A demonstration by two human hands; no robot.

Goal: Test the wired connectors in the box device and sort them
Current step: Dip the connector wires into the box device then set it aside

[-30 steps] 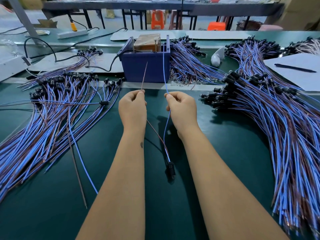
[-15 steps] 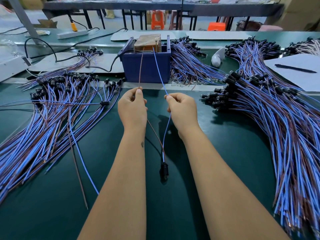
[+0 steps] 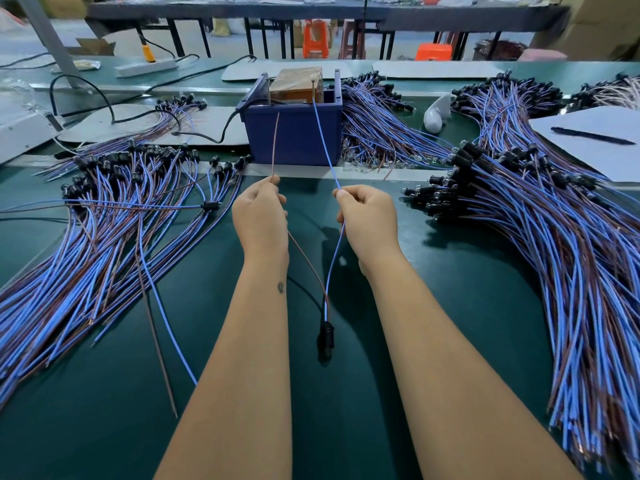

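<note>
Brown wire (image 3: 275, 147) pinched by left hand (image 3: 260, 220), blue wire (image 3: 325, 143) by right hand (image 3: 369, 220).

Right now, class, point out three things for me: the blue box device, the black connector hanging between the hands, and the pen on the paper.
Blue box device (image 3: 298, 133), head view, front wall.
Black connector (image 3: 326, 336), head view, middle of its body.
Pen (image 3: 593, 136), head view, mid-barrel.

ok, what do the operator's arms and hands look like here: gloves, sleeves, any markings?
Both forearms are bare right to the lower frame edge: no sleeves in view. The left hand and right hand wear no gloves, and no rings, watch or wristband show. The one marking is a small dark mark, possibly a tattoo, on the left forearm just below the wrist.
</note>
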